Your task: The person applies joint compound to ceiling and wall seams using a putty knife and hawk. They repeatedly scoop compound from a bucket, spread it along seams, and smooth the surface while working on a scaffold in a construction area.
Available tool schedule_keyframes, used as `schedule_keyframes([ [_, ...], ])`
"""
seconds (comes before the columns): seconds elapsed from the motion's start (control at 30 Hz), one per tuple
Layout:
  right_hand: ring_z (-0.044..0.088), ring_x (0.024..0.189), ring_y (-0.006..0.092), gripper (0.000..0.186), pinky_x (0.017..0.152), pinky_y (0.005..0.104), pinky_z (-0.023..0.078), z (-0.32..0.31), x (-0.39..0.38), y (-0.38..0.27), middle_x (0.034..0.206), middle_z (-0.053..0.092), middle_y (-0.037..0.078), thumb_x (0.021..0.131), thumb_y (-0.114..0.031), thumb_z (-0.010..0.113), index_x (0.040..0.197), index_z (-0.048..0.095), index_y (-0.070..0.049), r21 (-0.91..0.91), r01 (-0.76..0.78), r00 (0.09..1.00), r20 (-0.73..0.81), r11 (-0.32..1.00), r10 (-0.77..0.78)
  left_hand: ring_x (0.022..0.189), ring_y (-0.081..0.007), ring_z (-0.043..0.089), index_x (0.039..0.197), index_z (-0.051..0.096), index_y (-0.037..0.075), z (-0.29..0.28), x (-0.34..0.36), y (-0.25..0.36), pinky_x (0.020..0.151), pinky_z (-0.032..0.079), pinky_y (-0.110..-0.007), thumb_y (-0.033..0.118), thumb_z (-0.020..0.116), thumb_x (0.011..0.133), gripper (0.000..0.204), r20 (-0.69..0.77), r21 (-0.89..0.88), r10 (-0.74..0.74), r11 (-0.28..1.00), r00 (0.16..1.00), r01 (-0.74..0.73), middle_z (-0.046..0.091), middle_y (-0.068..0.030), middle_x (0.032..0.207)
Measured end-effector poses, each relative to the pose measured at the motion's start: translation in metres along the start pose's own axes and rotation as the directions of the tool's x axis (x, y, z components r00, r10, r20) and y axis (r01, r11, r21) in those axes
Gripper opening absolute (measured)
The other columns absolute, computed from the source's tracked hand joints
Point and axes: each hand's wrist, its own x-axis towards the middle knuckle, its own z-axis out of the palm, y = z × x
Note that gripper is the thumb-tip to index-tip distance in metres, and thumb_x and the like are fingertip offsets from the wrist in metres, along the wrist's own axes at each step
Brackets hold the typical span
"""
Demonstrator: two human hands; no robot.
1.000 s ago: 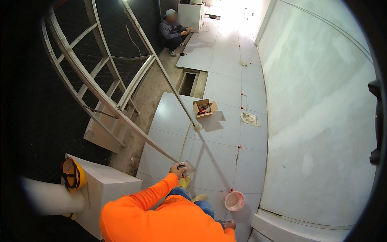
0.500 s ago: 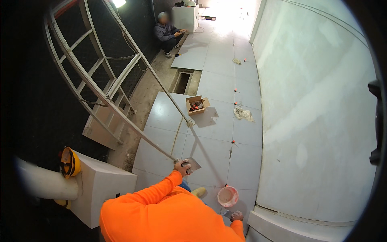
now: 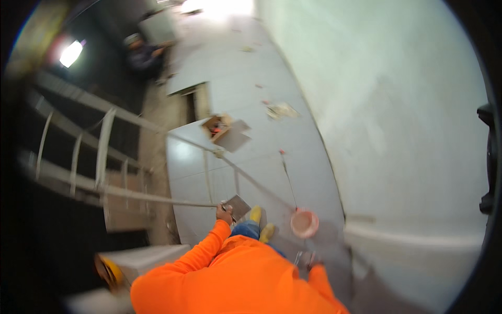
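My left hand [image 3: 224, 213] is closed round the handle of a flat trowel [image 3: 240, 206], its square grey blade pointing out to the right. Low on the right, my right hand [image 3: 314, 260] grips a small putty knife [image 3: 300, 257], though motion blurs its shape. Just beyond that hand a pink bucket [image 3: 305, 223] stands on the grey tiles, its inside pale. The foot of a ladder's rail [image 3: 162, 199] reaches close to my left hand. My yellow boots [image 3: 255, 214] are between the two hands.
A metal ladder [image 3: 104, 149] leans on the left. Farther off are an open cardboard box [image 3: 217, 127], a floor opening [image 3: 192, 104], a pale cloth [image 3: 282, 110] and a red tile spacer [image 3: 282, 152]. A person [image 3: 142, 55] crouches at far left. A white wall [image 3: 387, 131] runs along the right.
The view has swung and blurred, so the ladder lies flatter and more to the left. Both my boots now show. Both hands keep their tools.
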Motion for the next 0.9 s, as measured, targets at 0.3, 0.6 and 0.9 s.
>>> schedule_keyframes([
  [0.3,0.064,0.113,0.0388,0.045,0.095,0.0458,0.051,0.061,-0.064,0.015,0.118,0.067,0.019,0.082,-0.022,0.08,0.119,0.062,-0.003,0.863,-0.3,0.809,0.005,0.406,0.588,0.096,-0.027,0.064,0.134,0.051,0.009,0.106,0.048,0.075,0.077,0.059,-0.041,0.023,0.05,0.106,0.03,0.212,0.182,-0.074,0.983,0.975,0.036,0.06,-0.0142,0.12],
  [0.6,0.063,0.108,0.0403,0.045,0.093,0.0476,0.05,0.049,-0.074,0.019,0.118,0.065,0.021,0.092,-0.026,0.066,0.134,0.058,-0.011,0.972,-0.214,0.828,0.126,0.1,0.546,0.105,-0.0259,0.061,0.137,0.05,0.003,0.154,0.101,0.103,0.087,0.054,-0.039,0.049,0.05,0.102,0.058,0.206,0.318,-0.208,0.938,0.956,0.135,0.058,-0.013,0.125],
  [0.9,0.064,0.104,0.0383,0.067,0.089,0.0418,0.051,-0.006,0.136,0.048,0.117,0.065,0.024,0.092,-0.025,0.066,0.151,0.041,-0.008,0.962,0.229,0.839,-0.274,0.151,0.471,0.057,-0.01,0.048,0.112,0.064,0.018,0.235,0.076,-0.118,0.046,0.034,-0.027,0.042,0.07,0.088,0.035,0.581,0.609,-0.327,0.782,0.745,-0.132,0.061,0.003,0.081],
])
